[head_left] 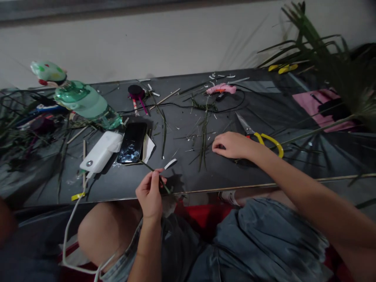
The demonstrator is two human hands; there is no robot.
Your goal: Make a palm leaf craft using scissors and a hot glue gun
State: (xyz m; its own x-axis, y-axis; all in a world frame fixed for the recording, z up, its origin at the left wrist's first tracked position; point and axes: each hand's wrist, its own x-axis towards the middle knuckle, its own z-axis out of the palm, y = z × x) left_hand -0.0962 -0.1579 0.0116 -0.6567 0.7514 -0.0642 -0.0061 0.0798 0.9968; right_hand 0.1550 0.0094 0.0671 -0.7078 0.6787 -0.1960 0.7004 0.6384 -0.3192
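Observation:
My left hand (151,190), near the table's front edge, pinches a thin green leaf strip (164,185) between thumb and fingers. The strip runs up toward a black phone (133,143) and slants down past my fingers. A small white strip (170,163) lies just beyond that hand. Low over the table, my right hand (230,145) has its fingers curled in; whatever they hold, if anything, is hidden. Right behind it are scissors with yellow handles (268,143), blades pointing away, partly covered by my wrist. Between the hands lie long green leaf strips (203,141).
A white power bank (102,152) with a cable lies left of the phone. Behind it leans a green bottle (88,102). A pink glue gun (221,89) with its black cord lies at the back. Palm leaves (320,51) rise at right; scraps litter the dark table (182,176).

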